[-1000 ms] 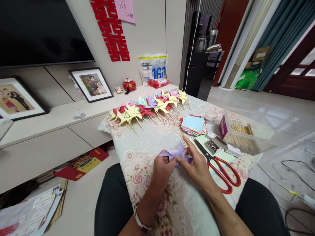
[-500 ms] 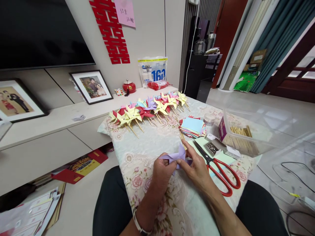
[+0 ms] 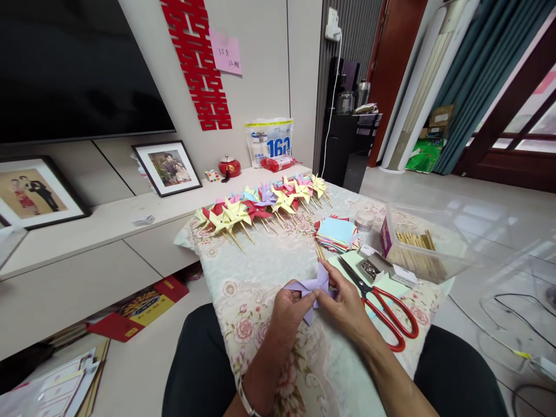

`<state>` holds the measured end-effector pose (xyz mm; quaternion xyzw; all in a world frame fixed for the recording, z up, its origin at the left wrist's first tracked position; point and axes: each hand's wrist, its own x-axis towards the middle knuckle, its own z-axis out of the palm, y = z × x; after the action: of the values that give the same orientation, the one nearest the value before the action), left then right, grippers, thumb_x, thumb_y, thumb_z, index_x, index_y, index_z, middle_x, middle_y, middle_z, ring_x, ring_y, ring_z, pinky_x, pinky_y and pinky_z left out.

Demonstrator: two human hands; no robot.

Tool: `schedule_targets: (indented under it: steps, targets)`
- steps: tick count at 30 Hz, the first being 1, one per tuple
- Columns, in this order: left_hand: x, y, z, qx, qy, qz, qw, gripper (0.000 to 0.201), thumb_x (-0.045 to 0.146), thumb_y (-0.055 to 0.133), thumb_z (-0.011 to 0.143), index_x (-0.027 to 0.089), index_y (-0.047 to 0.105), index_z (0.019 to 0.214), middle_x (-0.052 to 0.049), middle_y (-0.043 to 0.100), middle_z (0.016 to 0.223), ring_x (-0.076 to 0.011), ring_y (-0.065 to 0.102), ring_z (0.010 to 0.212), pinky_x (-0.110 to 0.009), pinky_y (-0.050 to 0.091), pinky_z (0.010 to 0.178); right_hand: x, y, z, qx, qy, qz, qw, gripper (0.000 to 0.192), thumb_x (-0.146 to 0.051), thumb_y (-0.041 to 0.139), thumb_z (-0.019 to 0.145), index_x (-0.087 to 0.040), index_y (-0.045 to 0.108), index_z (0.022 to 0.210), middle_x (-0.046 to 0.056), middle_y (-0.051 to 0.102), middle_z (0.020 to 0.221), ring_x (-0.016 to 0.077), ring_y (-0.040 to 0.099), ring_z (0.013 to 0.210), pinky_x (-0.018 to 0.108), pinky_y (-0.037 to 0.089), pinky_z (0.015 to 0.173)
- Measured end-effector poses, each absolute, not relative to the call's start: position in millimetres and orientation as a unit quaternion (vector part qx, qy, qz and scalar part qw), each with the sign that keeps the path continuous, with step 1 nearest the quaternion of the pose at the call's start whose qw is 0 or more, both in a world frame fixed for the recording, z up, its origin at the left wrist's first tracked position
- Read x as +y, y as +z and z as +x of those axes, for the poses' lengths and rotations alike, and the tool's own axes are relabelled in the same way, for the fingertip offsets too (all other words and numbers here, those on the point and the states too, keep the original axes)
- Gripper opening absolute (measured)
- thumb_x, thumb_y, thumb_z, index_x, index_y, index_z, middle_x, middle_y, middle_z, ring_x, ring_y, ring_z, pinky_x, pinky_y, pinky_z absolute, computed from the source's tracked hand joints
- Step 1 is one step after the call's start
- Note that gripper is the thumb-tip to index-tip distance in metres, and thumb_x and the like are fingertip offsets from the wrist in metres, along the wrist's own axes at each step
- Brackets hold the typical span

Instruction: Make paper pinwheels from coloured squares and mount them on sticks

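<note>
Between my hands is a purple paper pinwheel (image 3: 320, 280), its blades folded in to the middle and no stick visible on it. My left hand (image 3: 290, 310) pinches its left side, thumb pressed near the centre. My right hand (image 3: 347, 298) grips the right side, its thumb meeting the left one at the middle. Just right of my right hand lie red-handled scissors (image 3: 382, 307), blades pointing away. Beyond them sits an open small box of metal fasteners (image 3: 370, 269). A stack of coloured paper squares (image 3: 336, 233) lies ahead, with a few thin sticks (image 3: 319, 251) beside it.
Finished pinwheels (image 3: 260, 202) in several colours lie along the table's far side. A clear plastic box (image 3: 417, 249) of wooden sticks stands at the right, near a small round clear container (image 3: 364, 220). Behind the table runs a low cabinet (image 3: 108, 226) with framed photos.
The view has tilted up slightly. Both hands still hold the purple pinwheel; its lower blade shows more clearly below the thumbs.
</note>
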<state>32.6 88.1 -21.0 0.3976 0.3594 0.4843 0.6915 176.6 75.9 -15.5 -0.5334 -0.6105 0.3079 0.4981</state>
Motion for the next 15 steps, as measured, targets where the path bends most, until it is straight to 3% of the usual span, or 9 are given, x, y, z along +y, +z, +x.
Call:
schedule_targets:
  steps: [3, 9, 15]
  targets:
    - [83.9, -21.0, 30.2, 0.364, 0.449, 0.419, 0.7, 0.031, 0.037, 0.082, 0.067, 0.015, 0.071, 0.086, -0.005, 0.075, 0.076, -0.0185, 0.067, 0.069, -0.028, 0.049, 0.068, 70.5, -16.1, 175.7, -0.598, 0.34, -0.506, 0.52, 0.063, -0.021, 0.063, 0.08, -0.019, 0.052, 0.142, 0.013, 0.059, 0.141, 0.0266, 0.064, 0.118, 0.043, 0.051, 0.101]
    - [76.6, -23.4, 30.4, 0.375, 0.473, 0.431, 0.671, 0.039, 0.043, 0.087, 0.059, 0.014, 0.068, 0.078, -0.002, 0.069, 0.066, -0.0168, 0.063, 0.065, -0.026, 0.046, 0.063, 62.7, -16.9, 175.9, -0.575, 0.38, -0.476, 0.545, 0.062, -0.02, 0.066, 0.076, -0.019, 0.057, 0.137, 0.013, 0.063, 0.136, 0.0268, 0.068, 0.109, 0.044, 0.055, 0.094]
    - [75.4, -28.3, 30.2, 0.393, 0.497, 0.448, 0.63, 0.031, 0.032, 0.084, 0.059, 0.016, 0.06, 0.069, 0.004, 0.058, 0.059, -0.0104, 0.05, 0.055, -0.022, 0.037, 0.056, 61.5, -22.5, 177.5, -0.579, 0.401, -0.45, 0.549, 0.066, -0.021, 0.067, 0.073, -0.018, 0.056, 0.138, 0.013, 0.062, 0.137, 0.0254, 0.067, 0.109, 0.037, 0.054, 0.092]
